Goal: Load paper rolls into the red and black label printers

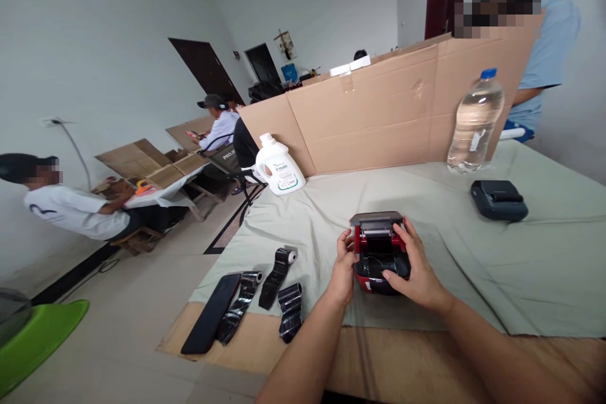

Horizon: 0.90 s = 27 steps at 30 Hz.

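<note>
A red and black label printer [377, 281] sits on the cloth in front of me, with its top lid raised. Black glossy film [379, 263] lies across its inside. My left hand [343, 271] grips the printer's left side, fingers bent along its edge. On the other side, my right hand [416, 265] has its fingers on the upper right edge and the thumb on the front part near the film. To the left lie several loose black ribbon rolls, among them one with a white core [279, 274] and a shorter one [290, 312].
Beside the rolls is a dark flat case [211, 314]. A white jug [279, 167] and a large water bottle [476, 123] stand before a cardboard screen [369, 120]. A second dark device [499, 200] rests at right. People sit at left and behind the screen.
</note>
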### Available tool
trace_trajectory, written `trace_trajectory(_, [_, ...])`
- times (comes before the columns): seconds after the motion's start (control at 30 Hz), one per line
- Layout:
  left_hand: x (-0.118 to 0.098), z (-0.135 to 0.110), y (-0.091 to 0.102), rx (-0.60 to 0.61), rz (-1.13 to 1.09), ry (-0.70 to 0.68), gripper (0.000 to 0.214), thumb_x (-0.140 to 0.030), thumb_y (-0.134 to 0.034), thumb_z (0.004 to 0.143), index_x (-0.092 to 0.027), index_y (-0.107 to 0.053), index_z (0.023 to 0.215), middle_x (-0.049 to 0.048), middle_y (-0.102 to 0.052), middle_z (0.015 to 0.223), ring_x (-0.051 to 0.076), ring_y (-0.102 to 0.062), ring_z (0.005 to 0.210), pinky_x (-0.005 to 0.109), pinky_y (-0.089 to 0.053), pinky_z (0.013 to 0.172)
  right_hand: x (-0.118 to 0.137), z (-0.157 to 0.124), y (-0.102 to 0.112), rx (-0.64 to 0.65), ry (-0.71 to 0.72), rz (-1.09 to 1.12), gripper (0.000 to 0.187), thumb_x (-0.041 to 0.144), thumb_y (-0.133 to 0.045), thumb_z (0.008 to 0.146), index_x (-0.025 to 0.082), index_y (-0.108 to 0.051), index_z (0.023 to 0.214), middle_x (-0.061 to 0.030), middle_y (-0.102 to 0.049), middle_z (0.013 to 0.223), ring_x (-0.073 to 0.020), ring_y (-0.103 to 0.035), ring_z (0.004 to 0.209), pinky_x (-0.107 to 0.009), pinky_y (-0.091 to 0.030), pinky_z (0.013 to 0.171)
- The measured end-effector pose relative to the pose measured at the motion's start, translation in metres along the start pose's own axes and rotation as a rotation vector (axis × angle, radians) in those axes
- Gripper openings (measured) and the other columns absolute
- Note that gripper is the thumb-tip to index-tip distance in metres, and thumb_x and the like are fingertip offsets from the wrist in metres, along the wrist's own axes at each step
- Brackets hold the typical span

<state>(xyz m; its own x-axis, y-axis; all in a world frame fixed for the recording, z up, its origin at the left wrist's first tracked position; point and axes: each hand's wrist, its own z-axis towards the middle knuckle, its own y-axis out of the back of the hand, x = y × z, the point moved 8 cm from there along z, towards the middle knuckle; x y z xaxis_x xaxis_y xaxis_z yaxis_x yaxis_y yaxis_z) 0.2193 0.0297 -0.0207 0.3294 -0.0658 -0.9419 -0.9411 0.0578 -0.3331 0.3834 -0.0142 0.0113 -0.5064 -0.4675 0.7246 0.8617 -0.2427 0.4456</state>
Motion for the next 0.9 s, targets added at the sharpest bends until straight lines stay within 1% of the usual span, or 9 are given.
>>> trace_trajectory(0.13, [0.001,-0.003,-0.002,0.007,-0.011,-0.007,0.061,-0.017,-0.050,0.064,-0.024,-0.045,0.124,0.0049,-0.053,0.124,0.021,-0.052,0.111,0.032,-0.043,0.088,-0.005,-0.001,0.000,-0.027,0.005,0.074,0.088,0.034,-0.059,0.080,0.026,-0.008,0.150,-0.0091,-0.014,0.157,-0.0295,-0.018,0.144,-0.051,-0.023,0.116])
trace_trajectory(0.27, [-0.001,-0.006,-0.003,0.043,0.023,0.006,0.051,-0.021,-0.050,0.067,-0.021,-0.049,0.117,0.0062,-0.057,0.119,0.021,-0.056,0.103,0.033,-0.044,0.085,-0.008,0.000,0.000,-0.036,0.089,0.191,0.077,0.051,-0.053,0.085,0.023,-0.020,0.148,-0.0125,-0.030,0.150,-0.0319,-0.030,0.138,-0.053,-0.026,0.114])
trace_trajectory(0.33, [-0.014,-0.006,0.002,-0.007,0.161,-0.050,0.044,-0.022,-0.053,0.068,-0.020,-0.052,0.112,0.0064,-0.058,0.117,0.022,-0.054,0.109,0.033,-0.042,0.089,-0.010,0.000,0.001,-0.040,0.119,0.247,0.072,0.057,-0.043,0.088,0.021,-0.024,0.147,-0.0131,-0.032,0.148,-0.0320,-0.031,0.137,-0.053,-0.027,0.113])
trace_trajectory(0.43, [-0.051,-0.003,-0.002,-0.076,0.484,-0.254,0.032,-0.025,-0.056,0.073,-0.020,-0.056,0.105,0.0068,-0.059,0.115,0.022,-0.051,0.114,0.034,-0.039,0.095,-0.014,-0.002,0.004,-0.084,0.140,0.290,0.064,0.056,-0.032,0.092,0.021,-0.026,0.146,-0.0125,-0.034,0.147,-0.0303,-0.033,0.136,-0.052,-0.027,0.113])
trace_trajectory(0.5, [-0.070,0.002,-0.025,0.028,0.711,-0.358,0.024,-0.023,-0.052,0.078,-0.019,-0.059,0.101,0.0070,-0.063,0.110,0.021,-0.056,0.108,0.034,-0.040,0.095,-0.017,-0.003,0.006,-0.118,0.140,0.285,0.060,0.054,-0.031,0.094,0.022,-0.027,0.145,-0.0126,-0.037,0.144,-0.0294,-0.035,0.134,-0.051,-0.028,0.112])
trace_trajectory(0.57, [-0.072,0.009,-0.056,0.230,0.995,-0.377,0.026,-0.018,-0.047,0.080,-0.019,-0.062,0.102,0.0069,-0.067,0.108,0.020,-0.059,0.103,0.035,-0.041,0.094,-0.019,-0.004,0.007,-0.136,0.140,0.269,0.059,0.053,-0.031,0.094,0.022,-0.029,0.144,-0.0129,-0.039,0.142,-0.0291,-0.038,0.131,-0.051,-0.031,0.110])
trace_trajectory(0.7, [-0.040,0.027,-0.093,0.588,1.632,-0.211,0.040,-0.015,-0.049,0.079,-0.022,-0.062,0.116,0.0081,-0.066,0.118,0.027,-0.057,0.113,0.047,-0.034,0.102,-0.018,-0.003,0.009,-0.136,0.155,0.216,0.056,0.051,-0.034,0.094,0.021,-0.032,0.141,-0.0134,-0.042,0.137,-0.0288,-0.040,0.128,-0.050,-0.034,0.108])
trace_trajectory(0.8, [-0.022,0.039,-0.098,0.690,1.813,-0.104,0.041,-0.024,-0.056,0.078,-0.023,-0.062,0.119,0.0099,-0.067,0.117,0.032,-0.056,0.113,0.051,-0.032,0.100,-0.015,-0.002,0.011,-0.134,0.173,0.172,0.052,0.048,-0.034,0.095,0.021,-0.035,0.139,-0.0132,-0.044,0.135,-0.0285,-0.041,0.126,-0.050,-0.035,0.107])
trace_trajectory(0.9, [-0.015,0.047,-0.098,0.661,1.830,-0.097,0.034,-0.028,-0.060,0.075,-0.020,-0.068,0.108,0.0126,-0.069,0.108,0.035,-0.057,0.110,0.052,-0.034,0.097,-0.012,-0.002,0.012,-0.130,0.193,0.133,0.049,0.045,-0.035,0.095,0.021,-0.036,0.138,-0.0130,-0.045,0.134,-0.0287,-0.041,0.126,-0.050,-0.035,0.106])
